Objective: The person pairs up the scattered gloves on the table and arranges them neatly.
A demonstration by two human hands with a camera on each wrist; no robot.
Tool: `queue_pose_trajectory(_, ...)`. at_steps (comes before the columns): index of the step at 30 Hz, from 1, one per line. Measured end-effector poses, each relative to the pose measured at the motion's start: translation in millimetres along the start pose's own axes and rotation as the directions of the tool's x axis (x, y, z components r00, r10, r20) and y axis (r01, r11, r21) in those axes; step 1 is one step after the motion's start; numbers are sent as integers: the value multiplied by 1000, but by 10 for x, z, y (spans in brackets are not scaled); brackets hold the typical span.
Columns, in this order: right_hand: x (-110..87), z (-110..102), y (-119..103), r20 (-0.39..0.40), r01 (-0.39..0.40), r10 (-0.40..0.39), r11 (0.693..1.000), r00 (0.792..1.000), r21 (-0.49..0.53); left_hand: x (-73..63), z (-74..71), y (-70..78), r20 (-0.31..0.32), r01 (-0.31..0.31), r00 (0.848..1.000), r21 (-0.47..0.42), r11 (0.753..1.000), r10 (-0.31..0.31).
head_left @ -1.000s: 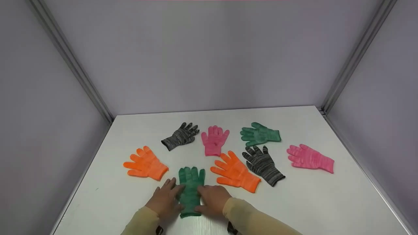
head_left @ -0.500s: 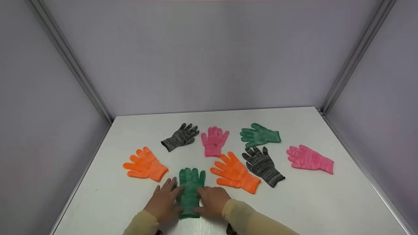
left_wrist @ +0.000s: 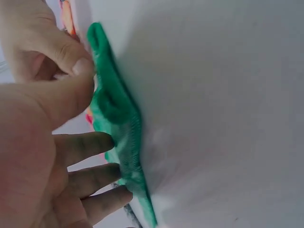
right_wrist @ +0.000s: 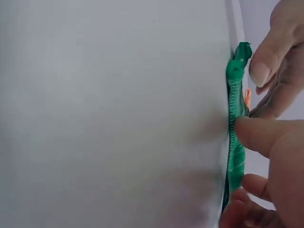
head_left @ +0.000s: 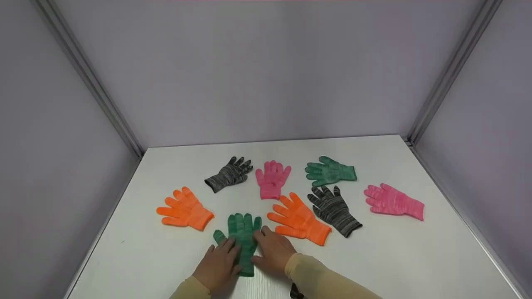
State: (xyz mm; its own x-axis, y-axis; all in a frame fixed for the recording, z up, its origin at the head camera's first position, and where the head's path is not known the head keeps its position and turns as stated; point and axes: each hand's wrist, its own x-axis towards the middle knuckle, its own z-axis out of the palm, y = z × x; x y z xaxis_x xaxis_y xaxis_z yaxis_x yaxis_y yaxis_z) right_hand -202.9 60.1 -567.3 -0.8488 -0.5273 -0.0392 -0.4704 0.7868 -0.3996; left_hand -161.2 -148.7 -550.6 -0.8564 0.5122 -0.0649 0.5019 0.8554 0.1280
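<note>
A green knit glove (head_left: 245, 232) lies flat near the front of the table, its fingers pointing away and its thumb sticking out to the left. My left hand (head_left: 218, 263) rests along the glove's left side, fingertips on the fabric; the left wrist view shows those fingers (left_wrist: 92, 179) fairly straight against the glove's edge. On the right side my right hand (head_left: 274, 251) touches the glove with thumb and fingertips. In the right wrist view its thumb (right_wrist: 259, 130) meets the glove's seamed edge. Part of the cuff is hidden by my left hand.
Around it on the white table (head_left: 124, 265) lie orange gloves left (head_left: 187, 209) and right (head_left: 301, 220), grey-black gloves (head_left: 230, 173) (head_left: 336, 211), pink gloves (head_left: 272, 180) (head_left: 395, 202) and another green glove (head_left: 330, 171). Grey panels (head_left: 266, 74) enclose the back and sides.
My left hand has shifted right, further onto the glove, and the glove's thumb now shows spread out to the left. My right fingertips have moved slightly up its right edge.
</note>
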Motion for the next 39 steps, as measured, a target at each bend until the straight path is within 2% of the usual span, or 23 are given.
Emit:
queue_pose_trajectory(3,0,1,0,5,9,-9,1000,1000,-8,14,36,-5,-13,-1,1000,5,1000,1)
queue_pose_trajectory(7,-6,-18,-9,37,19,-17,998,999,-67,25,52,-12,-23,0,1000,-1,1000,0)
queue_pose_trajectory(12,-8,-33,-28,51,27,-20,991,999,-130,32,31,-16,3,20,1000,-48,999,-20)
queue_pose_trajectory(23,10,-10,-17,85,-8,16,995,996,-101,30,58,-36,16,33,999,-91,995,-31)
queue_pose_trajectory(30,1,-11,-22,61,19,-11,991,998,-131,20,80,-53,9,31,1000,-118,992,-30)
queue_pose_trajectory(36,-6,-47,-33,73,25,-16,991,997,-133,35,76,-51,26,39,999,-99,994,-36)
queue_pose_trajectory(39,-18,-96,-28,70,24,-15,992,997,-126,53,60,-43,13,38,999,-91,995,-37)
